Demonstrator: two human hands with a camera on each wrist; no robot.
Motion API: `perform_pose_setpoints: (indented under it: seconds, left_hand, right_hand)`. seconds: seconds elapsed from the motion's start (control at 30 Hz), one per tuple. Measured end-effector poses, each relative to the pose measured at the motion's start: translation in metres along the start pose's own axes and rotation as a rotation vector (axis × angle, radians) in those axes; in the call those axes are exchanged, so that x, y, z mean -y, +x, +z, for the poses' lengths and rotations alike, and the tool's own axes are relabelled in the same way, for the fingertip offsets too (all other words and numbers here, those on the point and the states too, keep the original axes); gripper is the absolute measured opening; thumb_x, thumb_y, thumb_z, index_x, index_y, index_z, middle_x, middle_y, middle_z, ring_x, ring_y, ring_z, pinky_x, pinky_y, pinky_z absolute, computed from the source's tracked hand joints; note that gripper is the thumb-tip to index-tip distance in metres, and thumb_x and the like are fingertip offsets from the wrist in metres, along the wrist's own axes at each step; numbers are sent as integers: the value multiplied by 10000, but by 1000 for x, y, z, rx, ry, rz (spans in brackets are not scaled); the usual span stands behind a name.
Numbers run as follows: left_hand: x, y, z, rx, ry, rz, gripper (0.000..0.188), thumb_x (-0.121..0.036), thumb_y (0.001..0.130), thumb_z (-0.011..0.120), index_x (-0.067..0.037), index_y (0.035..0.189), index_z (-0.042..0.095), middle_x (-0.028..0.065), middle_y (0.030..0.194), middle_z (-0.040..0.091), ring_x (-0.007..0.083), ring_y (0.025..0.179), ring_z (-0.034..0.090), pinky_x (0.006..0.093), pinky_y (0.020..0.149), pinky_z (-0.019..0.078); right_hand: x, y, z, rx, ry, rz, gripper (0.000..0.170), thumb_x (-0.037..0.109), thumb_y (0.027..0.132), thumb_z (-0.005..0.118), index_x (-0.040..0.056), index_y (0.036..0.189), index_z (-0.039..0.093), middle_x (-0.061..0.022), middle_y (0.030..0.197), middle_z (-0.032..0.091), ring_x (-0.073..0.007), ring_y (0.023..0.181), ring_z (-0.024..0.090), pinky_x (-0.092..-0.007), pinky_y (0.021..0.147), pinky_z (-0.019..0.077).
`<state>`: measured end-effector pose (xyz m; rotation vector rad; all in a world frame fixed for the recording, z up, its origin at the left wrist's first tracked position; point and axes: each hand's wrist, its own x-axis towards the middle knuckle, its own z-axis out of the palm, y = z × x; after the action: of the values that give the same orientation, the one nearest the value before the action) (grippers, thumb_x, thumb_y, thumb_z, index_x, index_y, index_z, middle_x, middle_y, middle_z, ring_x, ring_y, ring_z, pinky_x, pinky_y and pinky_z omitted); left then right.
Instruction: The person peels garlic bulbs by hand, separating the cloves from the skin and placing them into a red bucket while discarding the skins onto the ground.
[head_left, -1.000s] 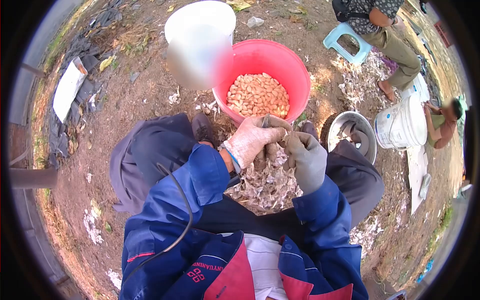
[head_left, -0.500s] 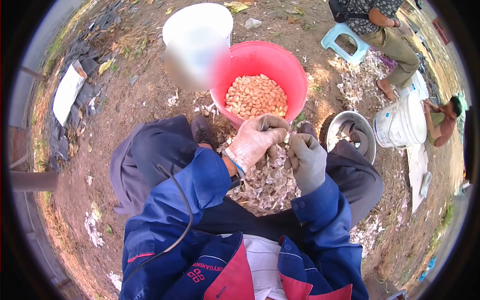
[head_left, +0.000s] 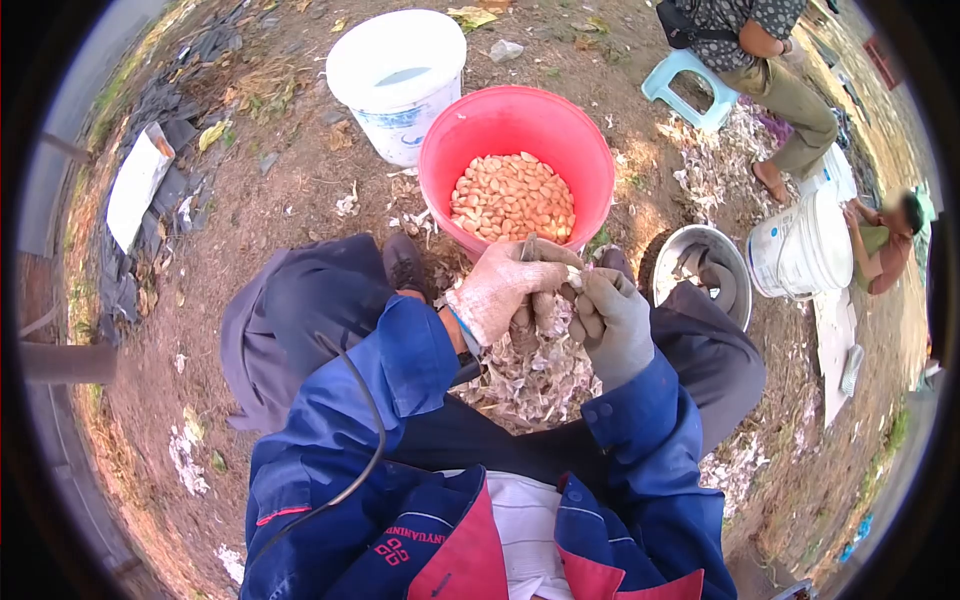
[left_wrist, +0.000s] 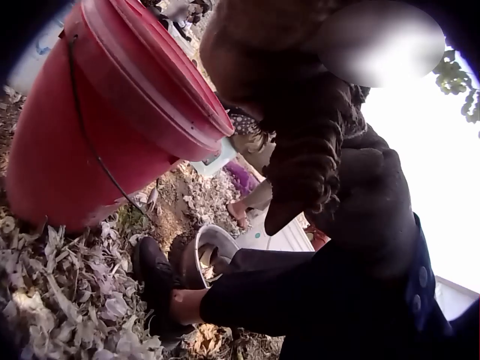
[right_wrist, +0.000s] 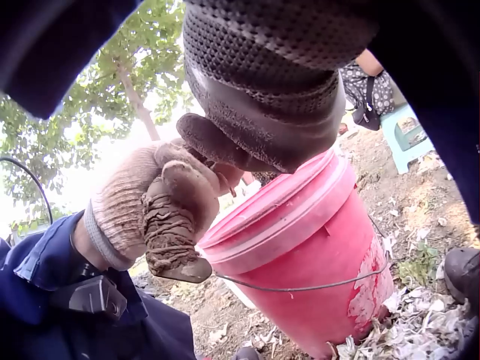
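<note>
Both gloved hands meet in front of the red bucket [head_left: 440, 175], which holds peeled garlic cloves [head_left: 512, 195]. My left hand [head_left: 495, 290], in a pale, dirty glove, curls round a small tool [right_wrist: 169, 232] with a wrinkled, brown wrapped part and a flat metal-like end. A dark, narrow piece shows at its index finger in the head view. My right hand [head_left: 617, 322], in a grey coated glove, pinches a small pale garlic clove [head_left: 574, 279] against the left fingertips. Papery garlic skins [head_left: 525, 385] lie heaped below, between the legs.
A white bucket [head_left: 400, 125] stands behind the red one. To the right are a metal basin [head_left: 740, 285], another white bucket [head_left: 800, 250] and a blue stool [head_left: 690, 85]. A seated person [head_left: 790, 110] and another person [head_left: 885, 255] are farther right.
Half a second ago the hands were slightly apart; now the right hand has come up and left to the left fingertips, with a pale clove showing there. The buckets have stayed in place.
</note>
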<state>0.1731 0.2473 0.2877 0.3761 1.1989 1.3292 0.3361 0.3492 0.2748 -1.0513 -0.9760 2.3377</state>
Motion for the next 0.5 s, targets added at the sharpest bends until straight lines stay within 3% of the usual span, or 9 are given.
perform_pose_setpoints:
  seconds: [0.13, 0.2, 0.27, 0.37, 0.5]
  left_hand:
    - [2, 3, -5, 38, -160, -49, 297, -140, 982, 632, 11, 1236, 663, 90, 929, 713, 112, 593, 618, 254, 519, 530]
    - [4, 5, -8, 32, -220, -67, 295, -136, 985, 631, 15, 1237, 661, 89, 917, 711, 106, 597, 610, 256, 529, 530]
    - [9, 10, -14, -3, -332, -65, 265, -148, 985, 643, 9, 1195, 680, 71, 888, 699, 97, 597, 587, 255, 543, 521]
    - [1, 6, -12, -93, -292, -85, 239, -174, 985, 653, -2, 1144, 699, 54, 868, 685, 89, 606, 575, 251, 542, 508]
    - [3, 10, -17, -45, -179, -24, 238, -214, 982, 659, -12, 1094, 712, 48, 847, 669, 89, 565, 586, 244, 491, 475]
  right_hand:
    - [9, -3, 1, 65, 56, 74, 158, 189, 1006, 685, 59, 969, 604, -10, 708, 558, -92, 489, 429, -276, 499, 427]
    - [10, -3, 0, 186, 66, 66, 156, 196, 1021, 667, 78, 949, 594, 1, 689, 536, -90, 487, 423, -275, 492, 395]
    - [11, -5, 0, 169, 93, 60, 171, 205, 1029, 659, 84, 931, 588, 5, 677, 524, -88, 484, 414, -273, 492, 383]
    - [13, -2, -2, 164, 91, 35, 197, 216, 1038, 651, 91, 903, 580, 8, 665, 512, -85, 478, 402, -270, 490, 369]
    - [14, -1, 1, 88, 14, 26, 197, 214, 1038, 658, 79, 909, 594, -5, 680, 535, -83, 472, 404, -267, 472, 349]
